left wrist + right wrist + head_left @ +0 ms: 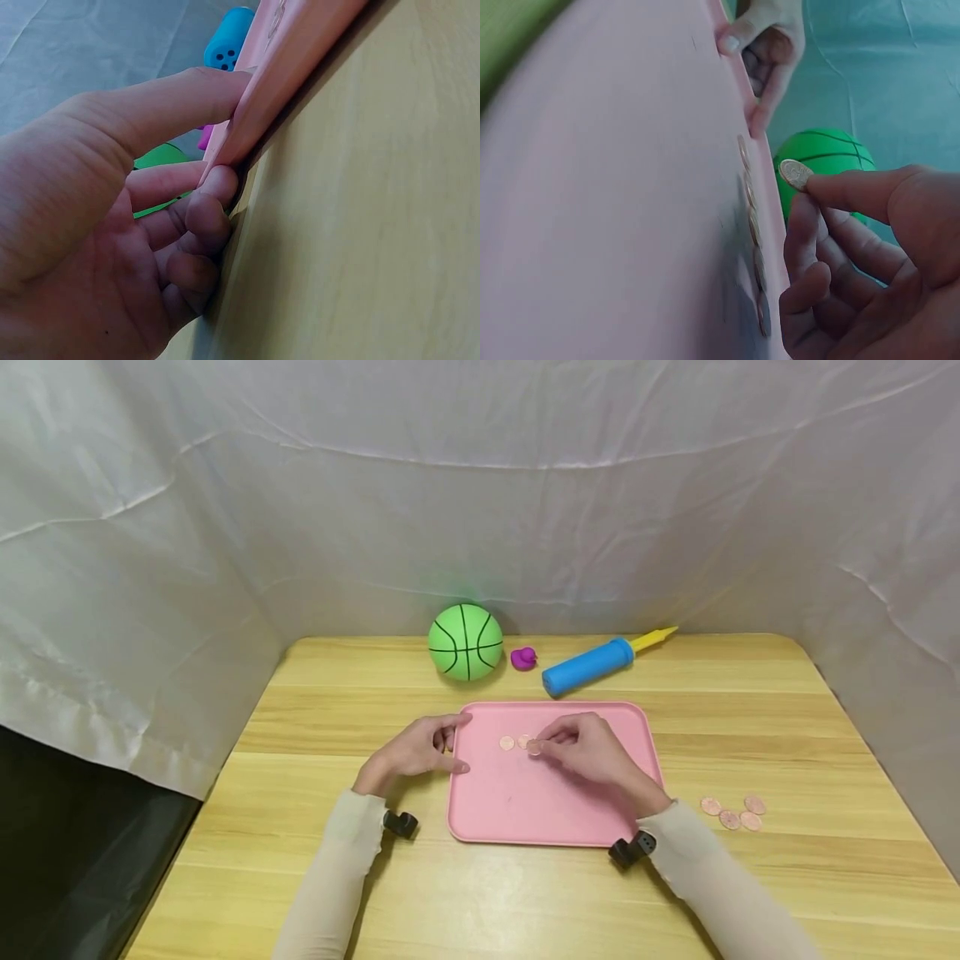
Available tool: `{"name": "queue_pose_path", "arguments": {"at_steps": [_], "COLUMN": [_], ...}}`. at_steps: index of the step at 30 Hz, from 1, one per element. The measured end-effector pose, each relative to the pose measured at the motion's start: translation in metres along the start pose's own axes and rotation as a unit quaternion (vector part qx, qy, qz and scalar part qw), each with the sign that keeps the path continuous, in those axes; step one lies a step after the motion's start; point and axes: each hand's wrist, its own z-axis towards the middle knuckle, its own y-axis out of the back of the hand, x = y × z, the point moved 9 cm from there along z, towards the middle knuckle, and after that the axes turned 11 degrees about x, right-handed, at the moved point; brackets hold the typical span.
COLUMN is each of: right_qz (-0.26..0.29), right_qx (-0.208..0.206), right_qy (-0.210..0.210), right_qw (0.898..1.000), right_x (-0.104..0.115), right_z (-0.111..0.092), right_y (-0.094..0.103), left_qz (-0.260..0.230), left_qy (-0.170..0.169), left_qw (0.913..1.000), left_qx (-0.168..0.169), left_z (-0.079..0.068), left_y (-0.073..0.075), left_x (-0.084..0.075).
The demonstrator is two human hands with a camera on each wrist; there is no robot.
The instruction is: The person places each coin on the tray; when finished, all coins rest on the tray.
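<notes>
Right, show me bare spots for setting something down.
Bare: wooden tabletop left of the left hand, or between the blue hand pump and four loose coins. Crowded: behind the pink tray, with green basketball, purple duck and that pump.

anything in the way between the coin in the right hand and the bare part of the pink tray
Nothing visible: the right hand holds the coin over the pink tray, with bare surface on the near side of the row of coins.

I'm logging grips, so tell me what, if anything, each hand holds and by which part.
The right hand pinches a coin by its edge; the left hand grips the tray by its left rim.
</notes>
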Motion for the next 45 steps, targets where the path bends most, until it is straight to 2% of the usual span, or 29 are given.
{"name": "queue_pose_path", "arguments": {"at_steps": [8,23,31,36,42,45], "right_qz": [-0.049,-0.084,-0.075,-0.066,-0.031,-0.023], "right_qx": [0.0,0.014,0.004,0.011,0.051,0.047], "right_qy": [0.004,-0.015,-0.017,-0.013,0.024,0.021], "right_qw": [0.999,0.996,0.997,0.998,0.998,0.998], "right_x": [0.007,0.019,0.027,0.025,0.011,0.002], "right_z": [0.013,0.025,0.02,0.014,-0.001,-0.013], "right_y": [-0.017,-0.032,-0.026,-0.02,-0.012,0.0], "left_qz": [-0.006,0.003,0.01,0.01,0.006,0.005], "left_qy": [0.003,0.004,0.005,0.003,0.002,0.003], "left_qw": [1.0,1.0,0.9999,0.9999,1.0,1.0], "left_qx": [0.0,0.0,0.001,0.0,0.001,0.001], "left_z": [0.001,0.0,0.0,0.0,0.0,0.001], "left_y": [0.0,0.0,0.003,0.003,0.001,0.0], "left_x": [0.001,0.001,0.0,0.0,0.0,0.0]}}
